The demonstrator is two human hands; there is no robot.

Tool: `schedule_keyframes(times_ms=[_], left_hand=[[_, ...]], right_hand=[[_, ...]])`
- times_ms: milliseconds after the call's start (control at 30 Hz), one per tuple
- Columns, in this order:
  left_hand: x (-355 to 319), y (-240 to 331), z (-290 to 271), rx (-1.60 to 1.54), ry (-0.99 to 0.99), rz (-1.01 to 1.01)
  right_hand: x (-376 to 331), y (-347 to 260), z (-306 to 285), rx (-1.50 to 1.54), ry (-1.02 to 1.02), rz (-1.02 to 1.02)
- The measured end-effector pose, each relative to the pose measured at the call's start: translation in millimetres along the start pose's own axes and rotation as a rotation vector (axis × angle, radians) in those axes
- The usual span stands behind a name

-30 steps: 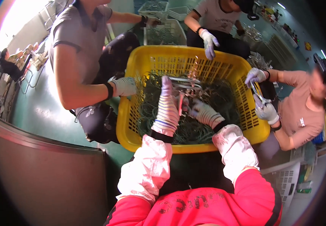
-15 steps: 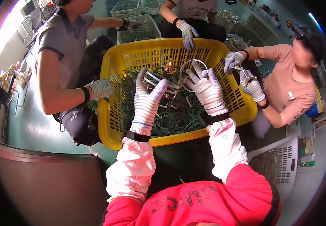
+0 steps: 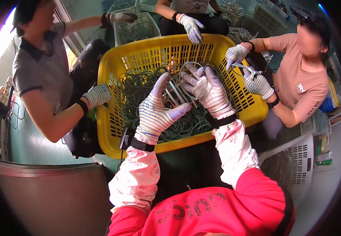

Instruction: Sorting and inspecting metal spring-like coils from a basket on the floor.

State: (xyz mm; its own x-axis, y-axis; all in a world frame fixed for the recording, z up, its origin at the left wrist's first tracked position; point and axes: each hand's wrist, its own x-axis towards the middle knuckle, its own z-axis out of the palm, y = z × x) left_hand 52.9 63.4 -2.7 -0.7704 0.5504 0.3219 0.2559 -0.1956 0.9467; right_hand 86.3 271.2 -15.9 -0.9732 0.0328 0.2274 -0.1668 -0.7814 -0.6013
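Both my gloved hands are over the big yellow basket (image 3: 233, 114), which is packed with a tangle of green wire loops (image 3: 139, 88). My left hand (image 3: 156, 110) is spread open, gripping nothing, just above the pile near the basket's middle. My right hand (image 3: 209, 91) pinches a few pale wire rings (image 3: 178, 88) toward the far side. One white crate (image 3: 133, 29) with more loops sits past the far-left corner.

Open top of the yellow basket (image 3: 111, 129), green wire loops (image 3: 139, 88) throughout, co-workers' gloved hands (image 3: 237, 55) along its rims.
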Motion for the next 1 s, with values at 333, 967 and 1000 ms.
schedule_keyframes(times_ms=[333, 967, 1000], left_hand=[[-0.5, 9.7, 0.6, -0.03, 0.006, -0.139], [0.2, 9.9, -4.1, 0.121, -0.052, -0.225], [1.0, 15.5, -3.5, 0.184, -0.054, -0.232]], right_hand=[[-1.8, 1.6, 7.7, -0.071, -0.045, -0.063], [-11.0, -6.7, 20.1, -0.777, -0.103, 0.078], [-10.9, -8.2, 19.7, -0.788, -0.115, 0.083]])
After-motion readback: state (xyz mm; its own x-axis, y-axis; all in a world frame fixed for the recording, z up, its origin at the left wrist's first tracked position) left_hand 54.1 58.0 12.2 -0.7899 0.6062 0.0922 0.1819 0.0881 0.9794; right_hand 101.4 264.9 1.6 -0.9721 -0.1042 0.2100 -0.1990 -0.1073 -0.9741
